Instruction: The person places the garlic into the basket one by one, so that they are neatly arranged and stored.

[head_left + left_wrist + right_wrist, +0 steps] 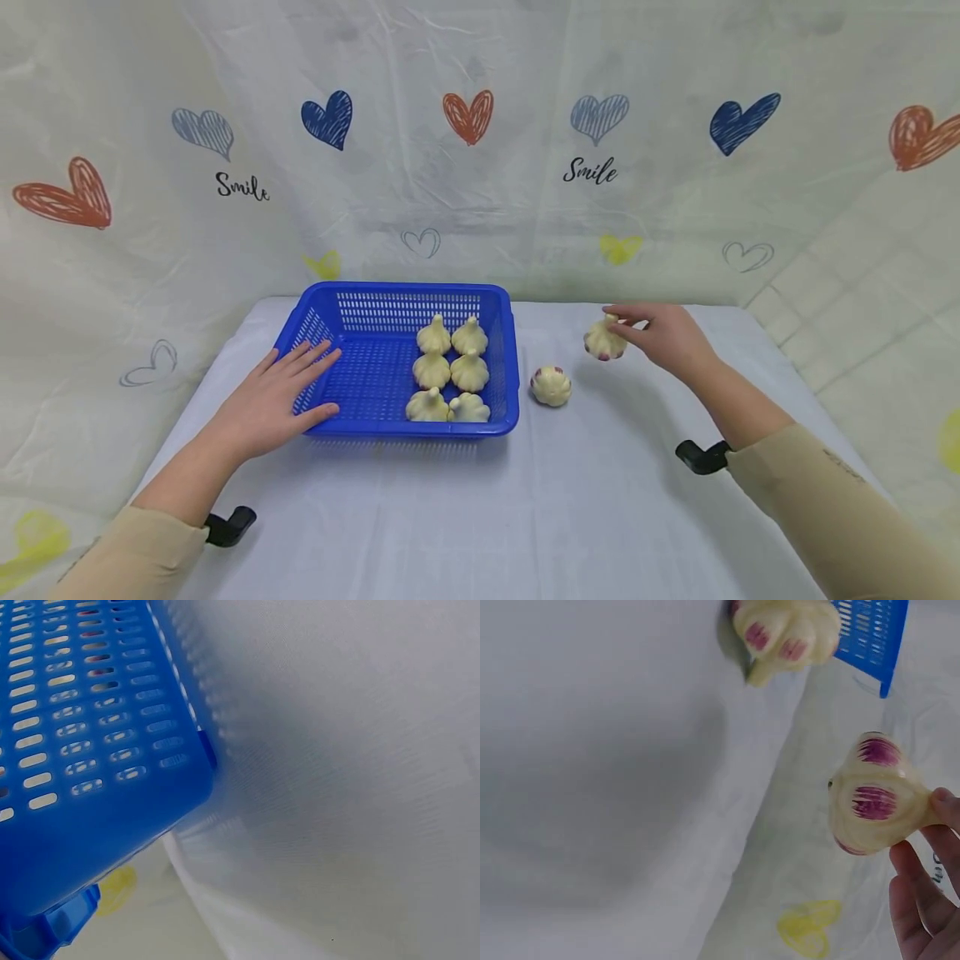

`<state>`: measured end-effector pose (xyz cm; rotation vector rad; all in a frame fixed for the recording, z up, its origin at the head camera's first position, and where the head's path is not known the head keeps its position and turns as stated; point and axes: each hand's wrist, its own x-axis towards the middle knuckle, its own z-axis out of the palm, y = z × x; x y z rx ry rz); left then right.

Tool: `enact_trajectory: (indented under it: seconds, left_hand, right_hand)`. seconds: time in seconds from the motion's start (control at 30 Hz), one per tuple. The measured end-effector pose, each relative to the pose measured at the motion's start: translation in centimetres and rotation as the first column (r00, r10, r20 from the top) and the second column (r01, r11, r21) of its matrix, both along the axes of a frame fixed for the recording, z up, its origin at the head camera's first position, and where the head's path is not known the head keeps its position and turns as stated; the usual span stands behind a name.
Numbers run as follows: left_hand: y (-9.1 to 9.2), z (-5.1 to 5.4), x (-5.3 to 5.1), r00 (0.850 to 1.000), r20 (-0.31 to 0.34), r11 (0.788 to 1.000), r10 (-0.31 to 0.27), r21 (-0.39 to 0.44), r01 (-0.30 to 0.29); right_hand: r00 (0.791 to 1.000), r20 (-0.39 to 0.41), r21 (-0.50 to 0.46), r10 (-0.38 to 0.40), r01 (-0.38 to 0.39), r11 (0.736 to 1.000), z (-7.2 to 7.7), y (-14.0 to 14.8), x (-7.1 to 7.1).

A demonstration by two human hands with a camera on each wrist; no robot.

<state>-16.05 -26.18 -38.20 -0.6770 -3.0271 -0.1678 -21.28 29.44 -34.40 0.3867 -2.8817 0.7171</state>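
Note:
My right hand [663,333] pinches a garlic bulb [604,340] by its stem above the table's right part. In the right wrist view the same garlic bulb [874,796] shows purple streaks, with fingertips [943,804] at its neck. Another garlic bulb [551,386] lies on the cloth just right of the blue basket [513,375]. Several garlic bulbs [431,370] stand in two columns in the basket's right half. My left hand [273,404] rests over the basket's left rim with fingers spread and straight. Only the basket's slotted side [97,825] shows in the left wrist view, not the hand.
A white cloth [465,517] covers the table. Behind it hangs a pale sheet [525,225] printed with hearts and words. Black straps [231,527] sit at both wrists. The basket's left half shows bare blue mesh [367,375].

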Motion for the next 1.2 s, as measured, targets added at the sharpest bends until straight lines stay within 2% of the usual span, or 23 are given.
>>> enact_trajectory:
  seconds: [0.1,0.33,0.57,0.8,1.2]
  left_hand:
    - [0.0,0.1,0.0,1.000,0.006,1.000,0.002,-0.003,-0.002]
    - [0.1,0.2,0.0,1.000,0.014,1.000,0.004,-0.002,-0.004]
    - [0.0,0.3,0.1,1.000,0.017,1.000,0.007,-0.001,-0.007]
    - [0.0,0.2,0.0,1.000,0.016,1.000,0.007,-0.008,-0.007]
    - [0.0,0.0,-0.1,1.000,0.002,1.000,-0.007,-0.006,0.007]
  right_hand:
    - [1.000,-0.010,-0.030,0.008,-0.008,1.000,0.8,-1.0,-0.3]
    - [0.999,0.031,-0.063,-0.014,0.016,0.998,2.6,-4.1,-1.1]
    - [0.999,-0.012,-0.060,0.038,-0.038,0.997,3.9,-7.8,-2.3]
    - [0.997,0.008,-0.036,0.072,-0.071,0.997,5.1,-11.5,-3.3]
    - [0.980,0.019,0.001,0.198,-0.198,0.980,6.2,-17.6,-4.9]
